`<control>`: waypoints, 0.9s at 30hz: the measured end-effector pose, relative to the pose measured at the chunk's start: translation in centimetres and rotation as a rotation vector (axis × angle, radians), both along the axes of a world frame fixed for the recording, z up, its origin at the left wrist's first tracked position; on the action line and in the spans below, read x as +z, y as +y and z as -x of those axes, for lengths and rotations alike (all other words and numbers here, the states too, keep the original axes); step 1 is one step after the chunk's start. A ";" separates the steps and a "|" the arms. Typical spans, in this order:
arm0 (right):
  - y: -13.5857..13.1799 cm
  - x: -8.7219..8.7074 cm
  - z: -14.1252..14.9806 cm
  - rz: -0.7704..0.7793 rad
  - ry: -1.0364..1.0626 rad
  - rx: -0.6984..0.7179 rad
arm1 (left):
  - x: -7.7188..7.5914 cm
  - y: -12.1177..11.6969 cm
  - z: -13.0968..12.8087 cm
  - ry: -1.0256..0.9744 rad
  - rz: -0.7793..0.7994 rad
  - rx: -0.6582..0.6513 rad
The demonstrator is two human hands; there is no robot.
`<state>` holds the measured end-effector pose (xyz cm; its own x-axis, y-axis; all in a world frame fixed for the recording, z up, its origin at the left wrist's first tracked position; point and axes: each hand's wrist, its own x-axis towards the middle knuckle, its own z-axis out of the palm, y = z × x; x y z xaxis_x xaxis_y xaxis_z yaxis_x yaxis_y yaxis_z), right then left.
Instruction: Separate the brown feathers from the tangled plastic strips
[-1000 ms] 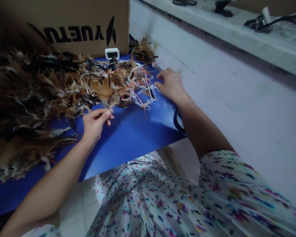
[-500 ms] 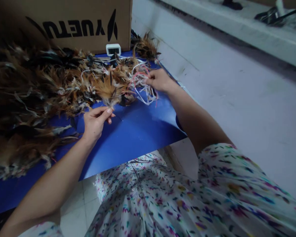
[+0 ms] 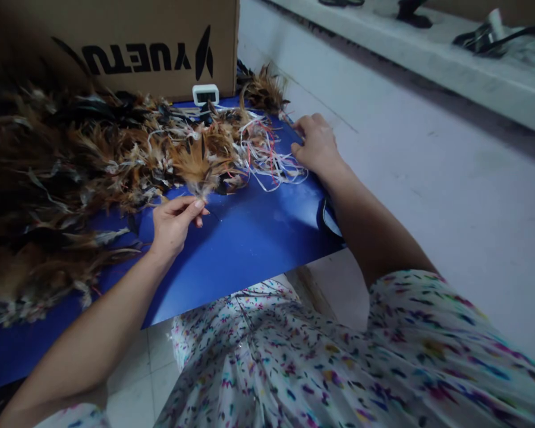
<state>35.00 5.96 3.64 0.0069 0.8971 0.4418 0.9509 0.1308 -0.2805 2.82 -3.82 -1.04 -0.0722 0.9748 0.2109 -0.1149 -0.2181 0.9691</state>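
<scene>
My left hand (image 3: 173, 221) is closed in a pinch on the base of a small bunch of brown feathers (image 3: 198, 160), which fans upward from the fingertips. A thin dark strand sticks out below the pinch. At the right edge of the table my right hand (image 3: 316, 144) is open, thumb apart from the curved fingers, with nothing visible between them. Just left of it lies a loose tangle of white and red strings (image 3: 274, 163), touching the feathers. A large heap of brown and black feathers (image 3: 93, 139) spreads over the left and back of the table.
The blue table top (image 3: 232, 238) ends just before my lap. Behind the heap stands a cardboard box (image 3: 151, 83) with black lettering, and a small white-framed display (image 3: 205, 94) in front of it. On the right, a pale wall (image 3: 428, 196) runs under a ledge (image 3: 405, 53) holding dark items.
My right hand has let go of the strings and moved right to the table's edge. The strings now lie spread on the table. My left hand keeps its pinch on the feathers.
</scene>
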 end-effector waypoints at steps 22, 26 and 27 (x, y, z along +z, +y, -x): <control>-1.1 -1.5 6.7 0.283 0.408 0.495 | -0.3 0.2 0.1 -0.020 -0.012 0.017; -1.9 -1.2 6.2 0.354 0.673 0.447 | -0.2 0.2 0.1 -0.017 -0.010 0.015; -2.1 -1.2 6.1 0.382 0.716 0.443 | -0.2 0.2 0.1 -0.018 -0.008 0.015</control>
